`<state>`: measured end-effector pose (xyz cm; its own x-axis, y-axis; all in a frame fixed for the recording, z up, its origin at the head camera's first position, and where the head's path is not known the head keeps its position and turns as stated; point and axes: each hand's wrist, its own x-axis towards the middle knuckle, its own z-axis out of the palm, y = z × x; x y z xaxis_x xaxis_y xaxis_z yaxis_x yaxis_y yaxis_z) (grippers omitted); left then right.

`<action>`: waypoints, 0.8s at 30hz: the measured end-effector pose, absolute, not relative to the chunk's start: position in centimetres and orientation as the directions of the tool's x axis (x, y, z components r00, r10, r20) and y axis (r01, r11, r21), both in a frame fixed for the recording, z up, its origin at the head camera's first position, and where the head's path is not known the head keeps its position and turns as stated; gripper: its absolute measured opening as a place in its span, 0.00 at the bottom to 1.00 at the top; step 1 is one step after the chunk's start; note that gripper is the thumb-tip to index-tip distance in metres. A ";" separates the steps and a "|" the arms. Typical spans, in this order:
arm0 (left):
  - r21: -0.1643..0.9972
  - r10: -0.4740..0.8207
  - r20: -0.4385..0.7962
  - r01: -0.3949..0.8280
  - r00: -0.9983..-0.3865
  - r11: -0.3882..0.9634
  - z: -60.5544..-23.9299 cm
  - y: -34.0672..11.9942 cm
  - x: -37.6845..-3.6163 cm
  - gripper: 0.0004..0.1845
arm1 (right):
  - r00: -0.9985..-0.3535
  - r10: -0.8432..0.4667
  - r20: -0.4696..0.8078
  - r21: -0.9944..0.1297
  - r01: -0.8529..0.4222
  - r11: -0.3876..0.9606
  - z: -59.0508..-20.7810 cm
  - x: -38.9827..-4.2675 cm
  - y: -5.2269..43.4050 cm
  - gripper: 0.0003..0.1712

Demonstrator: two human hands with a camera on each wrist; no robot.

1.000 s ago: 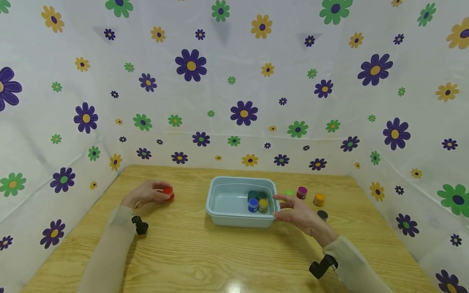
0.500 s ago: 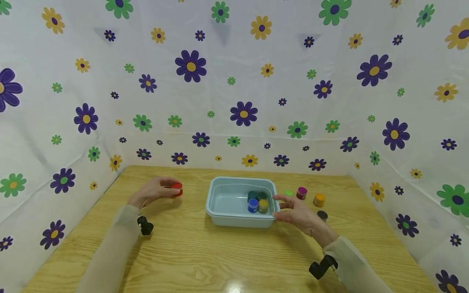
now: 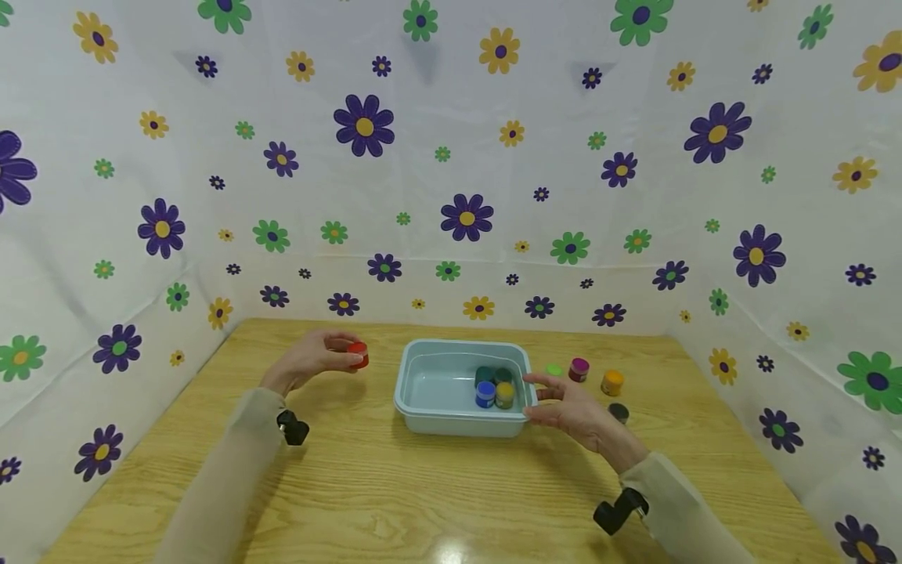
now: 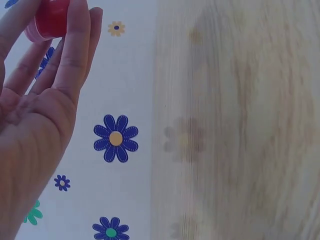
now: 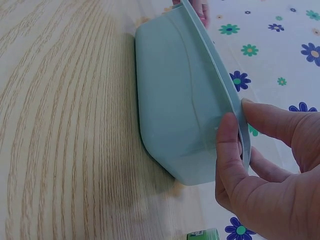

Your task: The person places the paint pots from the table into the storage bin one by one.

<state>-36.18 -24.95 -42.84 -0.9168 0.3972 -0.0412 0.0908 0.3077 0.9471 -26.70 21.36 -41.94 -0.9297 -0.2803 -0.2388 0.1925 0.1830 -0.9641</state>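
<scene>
1. Table (image 3: 423, 501): wood grain, flowered sheet (image 3: 451, 157) walling it on three sides
2. Tub (image 3: 437, 388): pale blue, mid-table; blue, yellow and two dark green pots (image 3: 495, 386) huddled at its 3 o'clock end
3. Right hand (image 3: 574, 409): at the tub's 3 o'clock rim, thumb on the outer wall, fingers over the lip, pinching the rim (right wrist view (image 5: 260, 170))
4. Left hand (image 3: 313, 360): at the tub's 9 o'clock, raised off the table, fingertips closed on a red pot (image 3: 358, 354); left wrist view shows the pot (image 4: 50, 20) between fingers and thumb
5. Loose pots at the tub's 3 o'clock, beyond the right hand: light green (image 3: 554, 370), magenta (image 3: 579, 369), orange (image 3: 612, 382), black (image 3: 618, 412), each apart
</scene>
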 end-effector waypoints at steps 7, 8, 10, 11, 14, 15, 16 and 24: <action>0.941 0.399 -0.011 0.126 -0.917 0.315 -42.2 -23.6 -36.3 0.32 | -0.931 -0.276 -0.240 -0.964 0.194 0.182 -41.9 -26.7 21.3 0.39; 0.941 0.402 -0.007 0.130 -0.916 0.314 -42.2 -23.4 -36.3 0.32 | -0.931 -0.276 -0.241 -0.964 0.196 0.181 -41.9 -26.7 21.3 0.39; 0.941 0.408 0.002 0.140 -0.913 0.309 -42.0 -23.1 -36.3 0.32 | -0.930 -0.276 -0.242 -0.964 0.198 0.179 -41.9 -26.7 21.3 0.39; 0.942 0.414 0.009 0.147 -0.910 0.303 -42.0 -23.0 -36.3 0.32 | -0.930 -0.277 -0.242 -0.964 0.198 0.177 -41.9 -26.7 21.3 0.39; 0.944 0.418 0.029 0.163 -0.908 0.288 -41.9 -22.4 -36.4 0.32 | -0.930 -0.276 -0.243 -0.964 0.200 0.174 -41.9 -26.7 21.3 0.39; 0.944 0.418 0.037 0.169 -0.908 0.284 -41.9 -22.2 -36.4 0.31 | -0.930 -0.276 -0.242 -0.964 0.199 0.174 -41.8 -26.6 21.3 0.39; 0.945 0.420 0.043 0.172 -0.907 0.277 -41.8 -22.0 -36.3 0.31 | -0.930 -0.276 -0.241 -0.964 0.199 0.175 -41.8 -26.6 21.3 0.39; 0.951 0.425 0.067 0.186 -0.902 0.246 -41.4 -20.3 -36.1 0.28 | -0.931 -0.272 -0.243 -0.963 0.199 0.181 -41.8 -26.7 21.3 0.39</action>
<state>-36.08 -20.33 -41.39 -0.9025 0.4255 0.0671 0.1865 0.2456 0.9513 -26.71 21.27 -41.84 -0.9311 -0.2716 -0.2434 0.1991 0.1807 -0.9632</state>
